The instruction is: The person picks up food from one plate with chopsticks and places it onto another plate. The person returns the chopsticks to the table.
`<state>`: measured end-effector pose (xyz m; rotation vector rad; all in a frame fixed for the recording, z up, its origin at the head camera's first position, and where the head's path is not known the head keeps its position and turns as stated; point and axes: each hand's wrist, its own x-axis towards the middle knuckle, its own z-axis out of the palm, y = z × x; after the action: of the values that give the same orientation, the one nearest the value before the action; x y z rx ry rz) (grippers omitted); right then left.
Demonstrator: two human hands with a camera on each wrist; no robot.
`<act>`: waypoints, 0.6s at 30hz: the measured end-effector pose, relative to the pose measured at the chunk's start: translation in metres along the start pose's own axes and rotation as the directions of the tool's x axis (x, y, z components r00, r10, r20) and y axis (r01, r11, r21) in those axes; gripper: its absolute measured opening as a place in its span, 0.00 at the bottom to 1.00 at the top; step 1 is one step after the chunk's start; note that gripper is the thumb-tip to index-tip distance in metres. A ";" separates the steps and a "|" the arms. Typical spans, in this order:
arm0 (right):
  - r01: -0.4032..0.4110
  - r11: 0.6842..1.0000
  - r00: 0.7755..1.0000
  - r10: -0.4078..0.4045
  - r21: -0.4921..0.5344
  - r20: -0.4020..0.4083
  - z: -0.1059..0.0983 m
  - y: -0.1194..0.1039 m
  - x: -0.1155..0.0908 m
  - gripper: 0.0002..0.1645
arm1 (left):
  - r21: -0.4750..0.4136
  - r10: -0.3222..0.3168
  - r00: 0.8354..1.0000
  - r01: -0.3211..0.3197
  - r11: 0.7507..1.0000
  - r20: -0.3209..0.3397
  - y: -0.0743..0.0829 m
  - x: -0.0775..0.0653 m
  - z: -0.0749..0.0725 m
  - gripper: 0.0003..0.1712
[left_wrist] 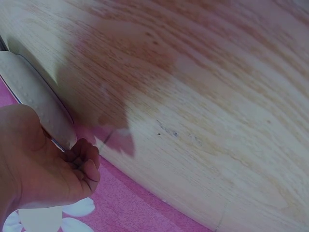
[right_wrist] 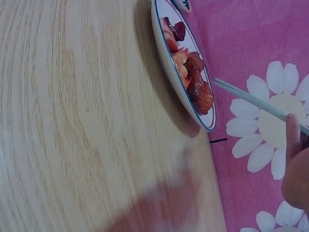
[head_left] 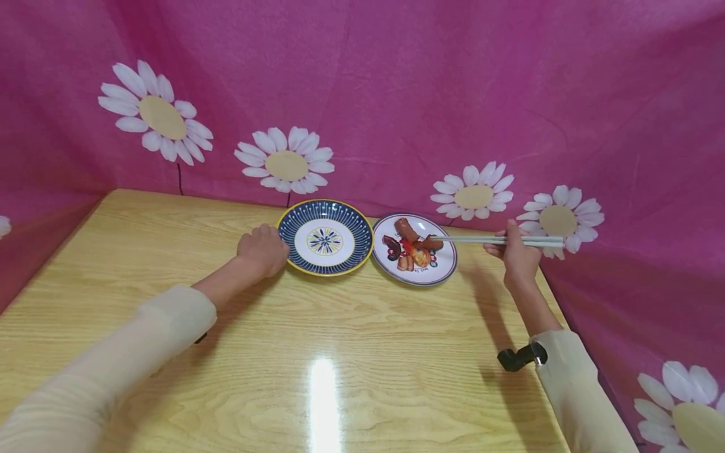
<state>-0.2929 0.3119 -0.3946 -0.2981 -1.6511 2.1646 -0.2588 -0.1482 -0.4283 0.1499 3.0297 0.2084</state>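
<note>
My left hand (head_left: 262,251) grips the left rim of a blue-patterned plate (head_left: 325,263) with a yellow edge and a flower motif in its centre. The left wrist view shows that hand (left_wrist: 48,164) with its fingers curled at the plate's edge (left_wrist: 36,87). In my right hand (head_left: 518,255) is a pair of pale chopsticks (head_left: 476,239), held level and pointing left. Their tips overlap a brown piece of food (head_left: 433,243) in the head view. In the right wrist view the chopsticks (right_wrist: 251,99) end just above the food plate's rim.
The white plate (head_left: 430,277) with a dark blue rim bears several pieces of food and stands right beside the blue-patterned plate. Both lie near the far edge of the wooden table (head_left: 340,327). A pink cloth (head_left: 385,94) with white flowers hangs close behind and on the right.
</note>
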 end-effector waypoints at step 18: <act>0.054 0.997 0.989 -0.046 0.052 -0.141 -0.025 -0.006 0.003 0.14 | -0.014 -0.005 1.000 0.005 1.000 0.000 -0.002 0.001 0.001 0.22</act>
<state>-0.2841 0.3364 -0.3952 -0.3785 -1.5040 2.0981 -0.2602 -0.1498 -0.4300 0.1410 3.0278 0.2286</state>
